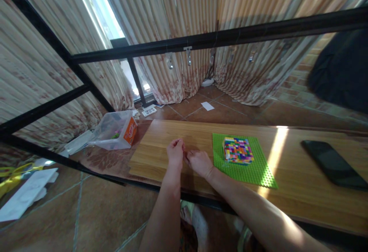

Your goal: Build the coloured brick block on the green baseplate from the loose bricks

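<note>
My left hand [175, 152] is closed, its fingertips pinched together above the wooden board. Close beside it on the right, my right hand [199, 162] is closed too, with its fingers curled toward the left one. Anything between their fingers is too small or hidden to make out. To the right of my hands lies a green studded baseplate [244, 176]. On it stands a low block built of many multicoloured toy bricks [238, 151], touched by neither hand.
A clear plastic box [110, 131] with an orange label and a few small pieces stands at the left. A black phone [333, 164] lies on the wooden board [155, 137] at the right. Black metal bars [161, 47] cross behind, in front of curtains [184, 10].
</note>
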Motion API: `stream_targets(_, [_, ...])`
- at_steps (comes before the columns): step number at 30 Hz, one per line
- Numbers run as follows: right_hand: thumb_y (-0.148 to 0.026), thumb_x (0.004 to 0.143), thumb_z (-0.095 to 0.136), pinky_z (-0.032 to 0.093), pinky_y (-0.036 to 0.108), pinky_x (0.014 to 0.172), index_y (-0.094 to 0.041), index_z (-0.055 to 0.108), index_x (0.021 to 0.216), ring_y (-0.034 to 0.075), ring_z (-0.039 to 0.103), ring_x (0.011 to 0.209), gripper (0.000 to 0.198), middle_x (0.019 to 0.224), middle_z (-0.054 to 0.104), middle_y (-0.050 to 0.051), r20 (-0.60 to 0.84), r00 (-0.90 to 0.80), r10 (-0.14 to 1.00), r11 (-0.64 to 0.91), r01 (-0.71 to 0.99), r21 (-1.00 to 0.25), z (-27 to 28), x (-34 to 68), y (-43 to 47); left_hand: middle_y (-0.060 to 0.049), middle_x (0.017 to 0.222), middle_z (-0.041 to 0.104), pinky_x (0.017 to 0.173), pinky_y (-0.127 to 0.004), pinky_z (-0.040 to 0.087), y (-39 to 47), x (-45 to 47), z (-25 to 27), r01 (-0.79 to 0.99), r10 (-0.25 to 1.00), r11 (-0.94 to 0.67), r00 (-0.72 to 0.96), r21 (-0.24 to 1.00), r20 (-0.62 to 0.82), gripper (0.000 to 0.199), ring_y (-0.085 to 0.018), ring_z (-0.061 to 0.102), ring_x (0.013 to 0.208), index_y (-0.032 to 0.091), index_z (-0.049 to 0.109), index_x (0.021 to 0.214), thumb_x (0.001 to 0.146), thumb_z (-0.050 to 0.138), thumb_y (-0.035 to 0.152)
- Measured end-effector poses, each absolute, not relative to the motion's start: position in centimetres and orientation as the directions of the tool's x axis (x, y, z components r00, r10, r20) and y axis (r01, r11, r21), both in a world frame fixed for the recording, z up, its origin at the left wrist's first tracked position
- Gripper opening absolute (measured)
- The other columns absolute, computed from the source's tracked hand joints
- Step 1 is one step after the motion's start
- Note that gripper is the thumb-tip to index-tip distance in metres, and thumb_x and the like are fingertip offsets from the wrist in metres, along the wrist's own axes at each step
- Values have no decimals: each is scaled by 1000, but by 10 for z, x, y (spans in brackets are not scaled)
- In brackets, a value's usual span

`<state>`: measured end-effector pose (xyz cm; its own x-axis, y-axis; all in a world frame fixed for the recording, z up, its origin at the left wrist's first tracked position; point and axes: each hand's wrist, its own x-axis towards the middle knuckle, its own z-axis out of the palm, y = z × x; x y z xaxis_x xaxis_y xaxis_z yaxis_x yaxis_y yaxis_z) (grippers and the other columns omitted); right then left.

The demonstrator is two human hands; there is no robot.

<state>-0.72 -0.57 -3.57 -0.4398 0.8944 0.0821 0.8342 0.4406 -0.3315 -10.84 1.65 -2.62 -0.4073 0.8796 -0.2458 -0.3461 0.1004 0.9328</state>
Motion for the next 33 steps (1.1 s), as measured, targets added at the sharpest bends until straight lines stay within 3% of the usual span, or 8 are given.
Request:
stream_targets(7, [-41,89,52,40,22,61,-17,58,60,14,62,63,38,63,67,5,231,-130,964,255,692,-676,-48,1,8,3,60,59,57,-19,42,15,-106,-18,-507,866,70,-397,859,-305,17,-5,52,52,14,60,70,64,73,24])
stream_targets(12, [-60,91,30,30,21,41,-23,39,55,9,38,40,52,43,40,-5,191,175,966,114,375,-920,-37,10,27,0,62,60,62,-21,48,12,-102,-13,-669,842,126,-318,732,-436,8,-7,56,54,14,57,67,73,63,17])
stream_targets(16, [-70,87,27,25,21,33,-25,34,62,8,28,35,52,46,32,-10,100,202,974,88,69,-994,-10,3,30,-6,66,63,68,-26,53,7,-85,-9,-772,843,178,-200,610,-499,14,-12,62,62,15,57,63,76,52,10])
stream_targets(18, [-70,81,45,23,20,33,-24,38,61,7,27,35,51,46,33,-10,-2,186,983,56,-306,-950,1,-5,26,-7,68,64,69,-27,54,5,-76,-6,-799,853,184,-161,573,-497,13,-14,64,65,14,60,65,74,52,10])
stream_targets(20, [-65,78,55,26,19,36,-22,42,59,6,31,37,49,45,38,-9,-5,198,980,88,-455,-886,7,-14,21,-7,67,64,68,-26,53,3,-69,-2,-836,870,169,-122,522,-477,13,-14,63,64,14,62,66,74,52,10])
stream_targets(26, [-55,83,57,39,22,52,-18,51,53,9,46,51,48,50,48,-4,207,254,945,272,-252,-929,8,-25,14,-3,62,59,65,-21,50,-2,-65,13,-909,903,122,-65,398,-425,25,-11,59,59,15,60,60,82,47,16])
stream_targets(31, [-57,81,59,41,23,53,-17,57,58,10,49,52,46,53,53,-2,227,260,939,273,-157,-949,13,-29,16,-5,71,67,73,-22,53,-1,-68,14,-914,897,101,-87,393,-434,22,-13,65,73,15,63,65,81,48,17])
stream_targets(33, [-59,80,58,41,23,52,-16,59,63,10,49,52,46,55,55,-2,194,257,947,249,-204,-947,20,-31,17,-7,75,69,77,-24,54,1,-69,11,-930,902,105,-61,352,-428,23,-15,67,79,15,65,68,81,46,17])
